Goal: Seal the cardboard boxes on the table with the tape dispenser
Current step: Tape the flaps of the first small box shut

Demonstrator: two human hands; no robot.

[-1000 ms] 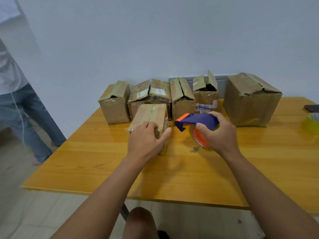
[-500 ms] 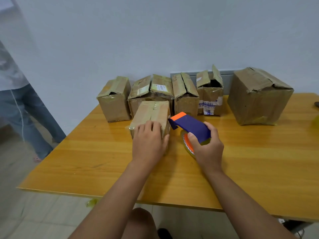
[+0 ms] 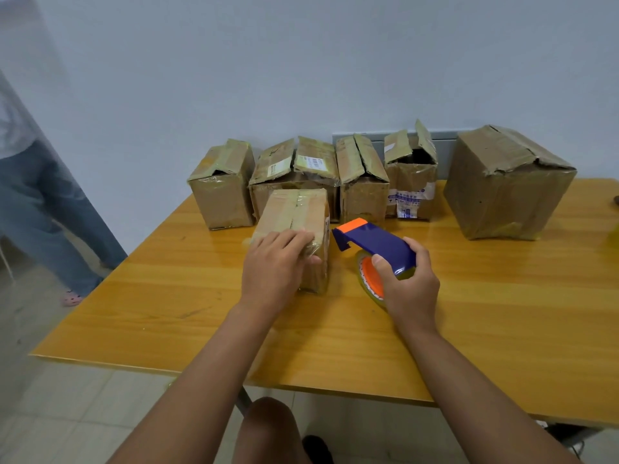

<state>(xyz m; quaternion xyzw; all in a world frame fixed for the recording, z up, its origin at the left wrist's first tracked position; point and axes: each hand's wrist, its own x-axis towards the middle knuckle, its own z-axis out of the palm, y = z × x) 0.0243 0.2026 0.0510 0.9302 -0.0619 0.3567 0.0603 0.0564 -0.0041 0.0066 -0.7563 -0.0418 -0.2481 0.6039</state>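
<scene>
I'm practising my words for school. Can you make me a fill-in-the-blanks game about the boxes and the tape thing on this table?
1. The right hand grips the blue and ____ tape dispenser.
2. The left hand rests on the near box, which stands ____ of the tape dispenser.
3. Behind the near box, ____ more boxes stand in a row along the wall.
4. The table is made of ____.

Missing words: orange; left; five; wood
</scene>
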